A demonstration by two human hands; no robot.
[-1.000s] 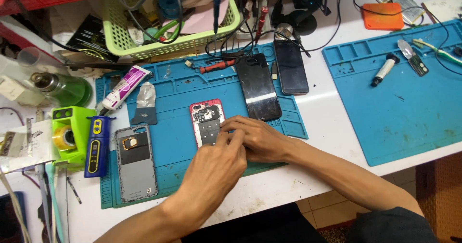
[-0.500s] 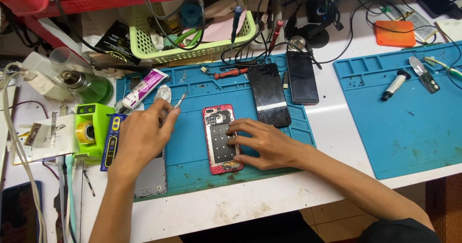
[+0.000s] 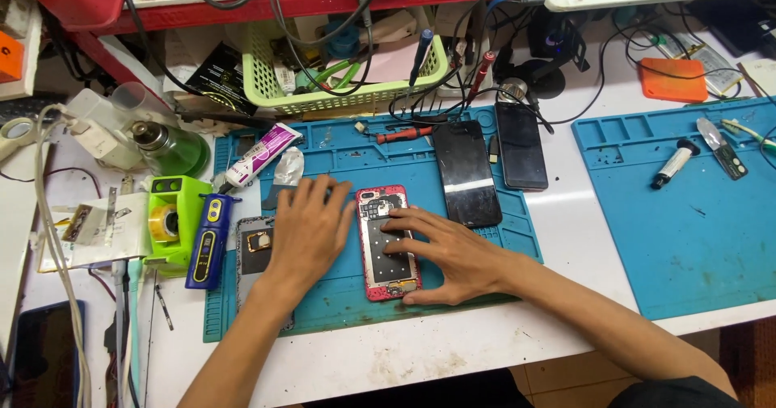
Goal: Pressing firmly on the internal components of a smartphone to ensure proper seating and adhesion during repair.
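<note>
The opened phone in a red frame (image 3: 386,242) lay face down near the front of the left blue mat (image 3: 339,311), its back cover off and its inner parts bare. The right hand (image 3: 440,250) rested on it from about four o'clock, fingers (image 3: 396,229) spread wide and flat across the exposed middle, seemingly pinning it so it would not slide; they gripped nothing. The left hand (image 3: 311,226) lay just beside the phone at nine o'clock, palm down on the mat, fingers loosely spread and holding nothing that showed, though what sat under the palm could not be told. Partly under that wrist lay a grey back cover (image 3: 252,250), set aside within reach.

At one o'clock from the phone two dark phones, a larger (image 3: 467,174) and a smaller (image 3: 520,145), lay screen up side by side. At eleven o'clock a white tube with a pink and purple label (image 3: 263,153) lay slantwise on the mat's edge, with a red-handled screwdriver (image 3: 404,134) farther along at twelve. At nine o'clock, off the mat, stood a lime-green tape dispenser (image 3: 171,218) with a blue and yellow tool (image 3: 208,242) against it. A pale green basket (image 3: 339,93) of oddments sat at the back of the white surface (image 3: 558,238). Far off at three o'clock a second blue mat (image 3: 687,238) carried a small white syringe-like tube with a black cap (image 3: 672,164), and beyond it lay an orange rectangular pad (image 3: 675,78).
</note>
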